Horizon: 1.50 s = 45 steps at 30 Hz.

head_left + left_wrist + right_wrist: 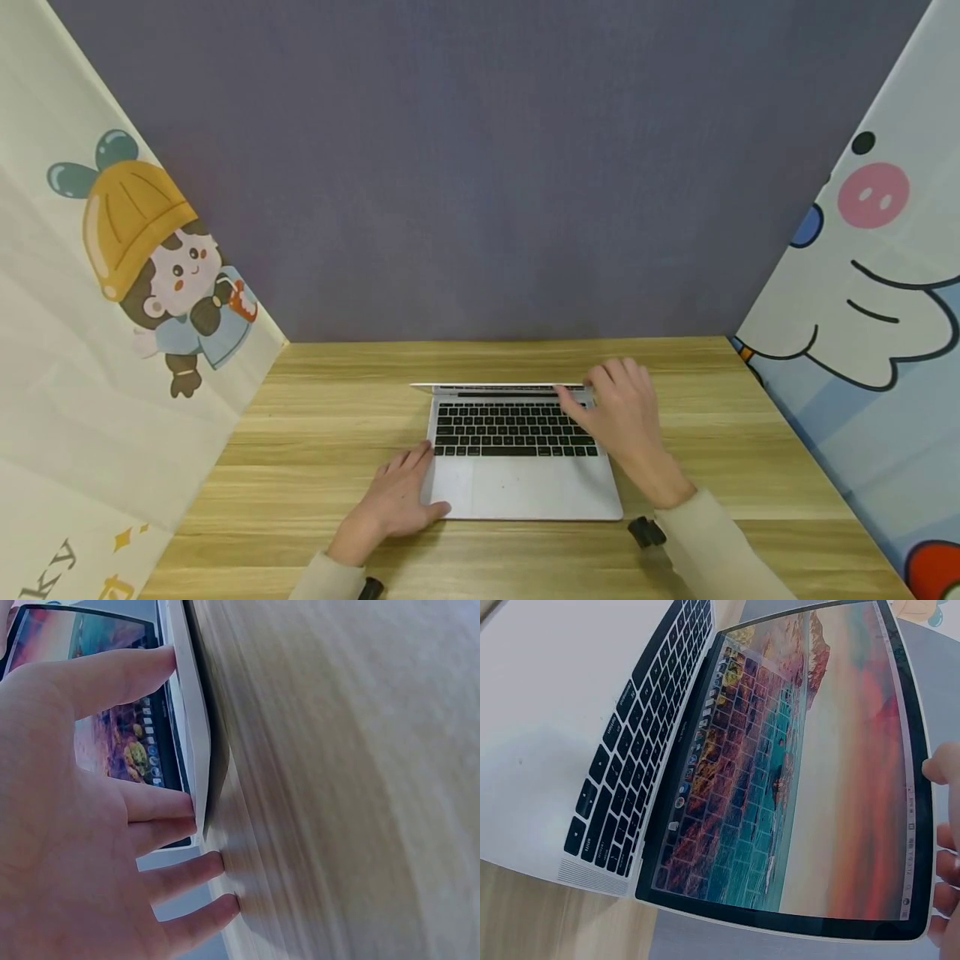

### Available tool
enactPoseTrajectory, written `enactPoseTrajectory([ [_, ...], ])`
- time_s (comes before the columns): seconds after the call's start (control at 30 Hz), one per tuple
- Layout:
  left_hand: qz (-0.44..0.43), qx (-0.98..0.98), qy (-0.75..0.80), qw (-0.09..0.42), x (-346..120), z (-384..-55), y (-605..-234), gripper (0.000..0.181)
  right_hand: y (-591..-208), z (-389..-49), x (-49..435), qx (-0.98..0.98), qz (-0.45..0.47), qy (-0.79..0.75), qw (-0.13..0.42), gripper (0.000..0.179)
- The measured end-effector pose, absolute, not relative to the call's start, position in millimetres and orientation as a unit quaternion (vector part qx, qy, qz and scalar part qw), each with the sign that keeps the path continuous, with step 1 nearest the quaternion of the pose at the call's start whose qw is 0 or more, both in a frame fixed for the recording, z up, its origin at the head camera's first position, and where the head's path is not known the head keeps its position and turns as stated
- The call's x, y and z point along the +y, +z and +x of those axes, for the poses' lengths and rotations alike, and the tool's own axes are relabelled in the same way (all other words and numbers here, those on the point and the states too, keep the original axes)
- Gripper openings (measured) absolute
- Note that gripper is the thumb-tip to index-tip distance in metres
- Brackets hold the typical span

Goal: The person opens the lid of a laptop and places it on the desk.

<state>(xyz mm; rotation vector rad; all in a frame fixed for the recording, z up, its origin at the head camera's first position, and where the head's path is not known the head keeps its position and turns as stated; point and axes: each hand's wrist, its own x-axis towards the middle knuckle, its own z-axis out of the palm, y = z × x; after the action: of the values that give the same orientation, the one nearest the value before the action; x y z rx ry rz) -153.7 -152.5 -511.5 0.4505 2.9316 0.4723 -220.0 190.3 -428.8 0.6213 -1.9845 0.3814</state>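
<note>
A silver laptop (525,492) with black keys lies on the table, its lid raised. In the right wrist view its screen (847,787) is lit with a colourful coastal picture, and the keyboard (649,742) reflects in it. My right hand (626,408) pinches the lid's upper edge near its right end, thumb on the screen side, fingers behind. My left hand (397,496) rests at the base's left front corner. Its fairly straight fingers touch the side and the table, and its thumb lies at the front edge, as the left wrist view shows.
The wooden table (300,467) reaches back to a grey-blue panel (480,183). Cartoon-printed sheets hang at the left (45,350) and right (922,100). A black wrist strap piece (647,532) shows by the right sleeve.
</note>
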Motion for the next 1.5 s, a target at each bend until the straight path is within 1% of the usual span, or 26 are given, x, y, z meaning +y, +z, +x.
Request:
enactPoseTrajectory([
  [0.13,0.149,0.974,0.155,0.071,-152.1,-153.9,-511.4,0.093,-425.3,-224.4,190.1,-0.830,0.245,0.149,0.479,0.045],
  [0.27,0.150,0.974,0.157,0.072,-152.1,-154.3,-511.4,0.093,-422.1,-229.2,189.4,-0.832,0.238,0.144,0.480,0.045],
  [0.53,0.151,0.973,0.157,0.073,-152.1,-154.1,-511.7,0.094,-418.1,-236.2,189.3,-0.836,0.234,0.148,0.474,0.038],
  [0.73,0.150,0.973,0.163,0.073,-151.7,-153.2,-510.8,0.094,-414.3,-239.8,189.0,-0.843,0.226,0.148,0.465,0.039],
  [1.23,0.148,0.972,0.164,0.078,-151.1,-153.3,-506.8,0.095,-408.7,-254.0,186.8,-0.842,0.219,0.133,0.474,0.041],
  [1.5,0.151,0.972,0.161,0.077,-151.3,-154.5,-507.1,0.094,-405.4,-261.8,185.9,-0.845,0.210,0.137,0.472,0.039],
])
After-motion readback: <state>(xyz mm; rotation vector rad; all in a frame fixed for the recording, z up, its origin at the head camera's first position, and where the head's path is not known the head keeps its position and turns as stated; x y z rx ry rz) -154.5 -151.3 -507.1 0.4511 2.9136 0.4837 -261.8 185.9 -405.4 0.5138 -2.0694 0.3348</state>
